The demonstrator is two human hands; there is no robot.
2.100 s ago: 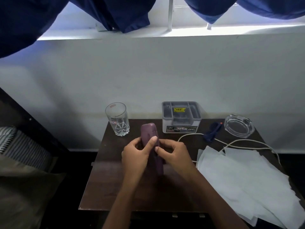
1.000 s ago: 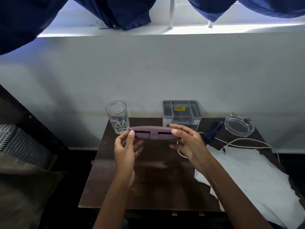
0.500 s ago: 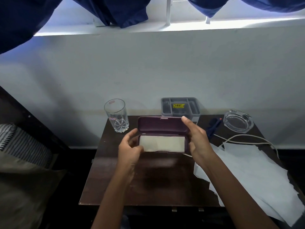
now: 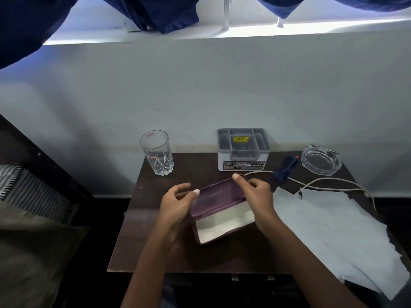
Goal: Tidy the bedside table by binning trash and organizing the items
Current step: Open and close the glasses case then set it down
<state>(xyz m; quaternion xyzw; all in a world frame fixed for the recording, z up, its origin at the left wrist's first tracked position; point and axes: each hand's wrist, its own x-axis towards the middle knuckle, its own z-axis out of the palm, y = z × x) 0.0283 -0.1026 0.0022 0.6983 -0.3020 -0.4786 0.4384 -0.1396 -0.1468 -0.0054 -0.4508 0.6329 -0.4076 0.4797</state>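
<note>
Purple case (image 4: 222, 227) is open and held in both your hands, low over the middle of the worktop (image 4: 155, 252). Can't tell if its base touches the wood. Its long axis runs diagonally from near-left to far-right. The lid stands up on the far side and the pale lining faces you.

Left hand (image 4: 178, 203): fingers wrapped round the case's left end, thumb on the lid edge. Right hand (image 4: 258, 194): fingers (image 4: 236, 176) pinching the lid's far-right corner. Both are grasping the case, neither is free.

Key relation: the dark blue item (image 4: 285, 167) lies far-right of the case, near the glass ashtray (image 4: 320, 160) and by the white cable (image 4: 333, 181). It's probably what the case is for, but it's too small to be sure. It sits near your right fingertips, roughly along the case's own diagonal, so the right hand is clearly nearer. The left is on the wrong side.

My read: keep the case in the left, free the right and reach far-right. Watch the cable, it may drag along. Paper sheets (image 4: 333, 230) at near right aren't binned yet. Tumbler (image 4: 159, 154) and grey organiser (image 4: 243, 150) sit at the far edge, out of the path.
</note>
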